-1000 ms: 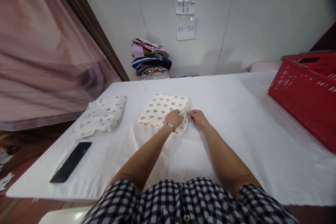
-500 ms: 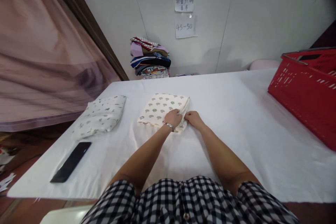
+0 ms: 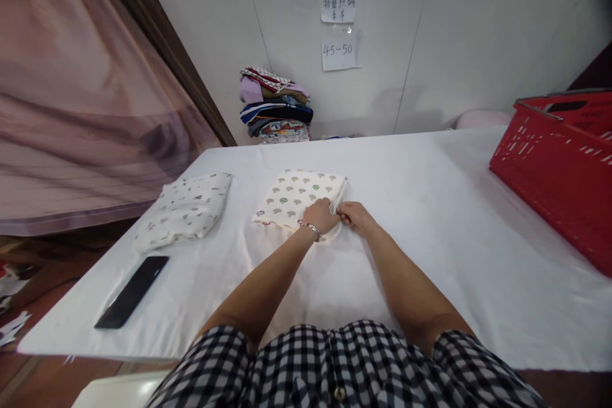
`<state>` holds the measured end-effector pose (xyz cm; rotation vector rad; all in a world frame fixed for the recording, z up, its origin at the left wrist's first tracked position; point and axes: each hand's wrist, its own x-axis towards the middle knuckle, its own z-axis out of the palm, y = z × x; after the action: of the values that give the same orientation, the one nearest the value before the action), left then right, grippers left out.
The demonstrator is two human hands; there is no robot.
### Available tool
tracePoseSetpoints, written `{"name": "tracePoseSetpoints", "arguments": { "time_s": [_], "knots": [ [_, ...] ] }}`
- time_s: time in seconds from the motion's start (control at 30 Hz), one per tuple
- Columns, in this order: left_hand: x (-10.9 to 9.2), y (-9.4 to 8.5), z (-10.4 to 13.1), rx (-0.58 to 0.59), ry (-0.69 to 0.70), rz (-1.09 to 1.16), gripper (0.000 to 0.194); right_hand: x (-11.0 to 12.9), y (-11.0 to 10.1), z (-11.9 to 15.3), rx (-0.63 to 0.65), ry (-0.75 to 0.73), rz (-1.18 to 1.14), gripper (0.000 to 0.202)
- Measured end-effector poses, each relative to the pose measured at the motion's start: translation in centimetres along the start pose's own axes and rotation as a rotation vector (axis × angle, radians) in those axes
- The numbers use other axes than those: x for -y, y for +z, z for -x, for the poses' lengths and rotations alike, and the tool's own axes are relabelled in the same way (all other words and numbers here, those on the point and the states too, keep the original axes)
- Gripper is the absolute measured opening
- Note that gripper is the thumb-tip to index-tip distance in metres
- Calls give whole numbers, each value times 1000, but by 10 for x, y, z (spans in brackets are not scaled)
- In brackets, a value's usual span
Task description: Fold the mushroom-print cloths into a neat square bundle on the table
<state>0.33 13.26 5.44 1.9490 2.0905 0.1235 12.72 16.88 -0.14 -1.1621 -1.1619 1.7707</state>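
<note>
A folded cream cloth [image 3: 296, 194] printed with grey mushroom shapes and a few green ones lies at the middle of the white table. My left hand [image 3: 321, 215], with a bracelet at the wrist, rests on the cloth's right part, its fingers closed on the layers near the right edge. Against that same edge, my right hand [image 3: 352, 217] pinches the cloth's border between thumb and fingers. The two hands are close together, and the fingertips of the left are partly hidden.
Another folded white patterned cloth [image 3: 186, 210] lies at the left, with a black flat object [image 3: 132, 292] in front of it. A red basket [image 3: 557, 172] stands at the right. Behind the table [image 3: 430, 204] is a pile of folded fabrics [image 3: 276, 105] by the wall.
My left hand has shifted slightly right, nearer my right hand at the cloth's edge. The whole view has moved a little.
</note>
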Motion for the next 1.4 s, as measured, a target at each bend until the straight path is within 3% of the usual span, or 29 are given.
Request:
{"name": "tracePoseSetpoints", "arguments": {
  "time_s": [0.2,0.4,0.63,0.7,0.8,0.87,0.93,1.03,1.1,1.17,1.3,1.4],
  "knots": [
    [-4,2,-3,-22,13,-92,28,-1,-2,0,9,-29,57,17],
    [-1,2,0,-44,25,-109,23,-4,-11,-6,-142,-12,239,21],
    [-12,18,7,-61,115,-221,29,-4,-12,-9,-243,-80,279,12],
    [-15,22,9,-64,123,-216,29,1,-11,-6,-342,-191,313,13],
    [-17,27,16,-91,140,-192,30,8,-5,1,-416,-504,444,23],
    [-16,30,25,-115,161,-167,32,10,1,7,-318,-640,539,28],
    [-12,34,36,-144,216,-125,38,9,5,11,-158,-643,627,30],
    [2,34,52,-169,362,-12,42,1,6,10,4,-585,747,27],
    [19,31,60,-159,446,91,36,-3,3,7,35,-602,787,27],
    [42,25,65,-188,437,176,31,-4,2,6,18,-659,816,28],
    [102,12,64,-435,125,197,33,3,12,17,-17,-780,903,24],
    [148,6,59,-553,-125,162,45,7,25,29,131,-816,1016,26]
  ]
}}
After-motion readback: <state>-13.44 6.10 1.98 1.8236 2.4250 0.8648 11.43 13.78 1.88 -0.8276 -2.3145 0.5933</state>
